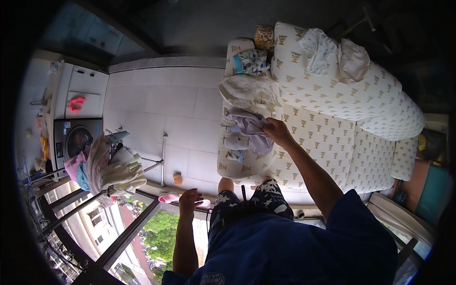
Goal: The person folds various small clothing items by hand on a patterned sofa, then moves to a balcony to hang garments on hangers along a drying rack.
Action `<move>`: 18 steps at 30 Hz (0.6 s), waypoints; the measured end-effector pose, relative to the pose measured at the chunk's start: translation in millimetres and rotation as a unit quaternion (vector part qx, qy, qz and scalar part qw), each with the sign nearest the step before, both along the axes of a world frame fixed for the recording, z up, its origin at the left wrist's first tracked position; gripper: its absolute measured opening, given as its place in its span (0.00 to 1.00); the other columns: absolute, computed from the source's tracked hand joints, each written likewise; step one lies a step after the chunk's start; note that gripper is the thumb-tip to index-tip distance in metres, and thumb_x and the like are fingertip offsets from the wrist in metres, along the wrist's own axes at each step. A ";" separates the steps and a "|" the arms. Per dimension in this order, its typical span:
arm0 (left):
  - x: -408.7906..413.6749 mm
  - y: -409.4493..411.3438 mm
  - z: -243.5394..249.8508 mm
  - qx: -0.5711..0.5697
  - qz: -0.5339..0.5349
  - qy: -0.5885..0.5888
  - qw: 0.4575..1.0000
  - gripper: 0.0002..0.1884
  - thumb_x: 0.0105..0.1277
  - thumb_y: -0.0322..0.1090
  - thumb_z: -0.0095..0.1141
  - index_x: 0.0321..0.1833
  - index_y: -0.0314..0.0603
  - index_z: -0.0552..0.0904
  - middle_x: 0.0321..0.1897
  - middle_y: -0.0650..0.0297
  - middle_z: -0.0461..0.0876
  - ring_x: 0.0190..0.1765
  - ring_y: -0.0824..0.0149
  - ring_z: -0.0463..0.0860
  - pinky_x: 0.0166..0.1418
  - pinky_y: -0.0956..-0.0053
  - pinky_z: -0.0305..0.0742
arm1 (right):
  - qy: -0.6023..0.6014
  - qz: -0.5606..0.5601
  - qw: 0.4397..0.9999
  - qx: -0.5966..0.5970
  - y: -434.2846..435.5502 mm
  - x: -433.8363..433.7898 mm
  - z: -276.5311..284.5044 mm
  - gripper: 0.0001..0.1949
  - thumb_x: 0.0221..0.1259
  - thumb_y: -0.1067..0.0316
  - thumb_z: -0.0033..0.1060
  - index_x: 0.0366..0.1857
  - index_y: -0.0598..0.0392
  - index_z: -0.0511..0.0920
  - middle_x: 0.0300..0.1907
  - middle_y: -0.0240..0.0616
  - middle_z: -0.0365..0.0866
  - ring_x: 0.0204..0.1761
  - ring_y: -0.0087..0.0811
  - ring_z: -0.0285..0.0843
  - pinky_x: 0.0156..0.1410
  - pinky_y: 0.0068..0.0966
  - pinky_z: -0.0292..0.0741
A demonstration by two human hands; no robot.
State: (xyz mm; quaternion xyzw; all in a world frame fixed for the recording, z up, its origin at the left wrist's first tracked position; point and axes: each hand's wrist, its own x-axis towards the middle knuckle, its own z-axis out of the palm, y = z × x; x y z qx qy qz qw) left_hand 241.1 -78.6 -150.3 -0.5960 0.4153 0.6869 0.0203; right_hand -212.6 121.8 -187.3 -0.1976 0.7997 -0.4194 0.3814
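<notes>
My right hand (279, 131) grips the edge of a lavender garment (251, 130), which lies crumpled over the sofa's armrest (228, 167). Beside that garment, nearer to me, are small pale folded pieces of clothing (236, 143). A cream cloth with a sheer lacy part (245, 89) rests farther along the armrest. Beyond it sits a patterned garment with a blue band (252, 62). My left hand (190, 202) hangs by the window side, holding nothing, its fingers loosely bent and apart.
A cream patterned sofa (317, 149) extends to the right, with a floral white garment (318, 51) and a beige cloth (353, 60) on its backrest. At left, clothes (121, 171) hang on a rack before a washing machine (77, 137). Pink slippers (168, 197) lie near the window.
</notes>
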 end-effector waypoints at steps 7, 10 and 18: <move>-127.4 -24.2 -3.8 -0.087 -0.173 0.071 0.978 0.15 0.78 0.35 0.59 0.60 0.34 0.82 0.42 0.54 0.91 0.37 0.65 0.91 0.42 0.71 0.87 | -0.039 -0.020 0.994 -0.096 36.7 -0.9 85.5 0.11 0.74 0.62 0.66 0.38 0.56 0.76 0.26 0.25 0.70 0.31 0.15 0.64 0.36 0.21 0.66; -202.2 -6.7 41.6 -0.056 -0.229 0.175 0.956 0.17 0.80 0.42 0.59 0.61 0.36 0.82 0.44 0.56 0.91 0.44 0.66 0.90 0.47 0.70 0.86 | -0.059 -0.044 0.993 -0.095 51.9 7.8 123.0 0.10 0.77 0.63 0.65 0.46 0.59 0.81 0.34 0.23 0.76 0.38 0.14 0.68 0.44 0.17 0.70; -310.6 38.4 106.1 0.188 -0.075 0.406 0.891 0.19 0.78 0.37 0.62 0.64 0.32 0.78 0.55 0.58 0.87 0.54 0.63 0.87 0.60 0.68 0.82 | -0.014 -0.034 0.981 -0.191 63.4 49.0 197.2 0.10 0.81 0.67 0.58 0.53 0.61 0.82 0.42 0.35 0.86 0.43 0.24 0.82 0.54 0.25 0.79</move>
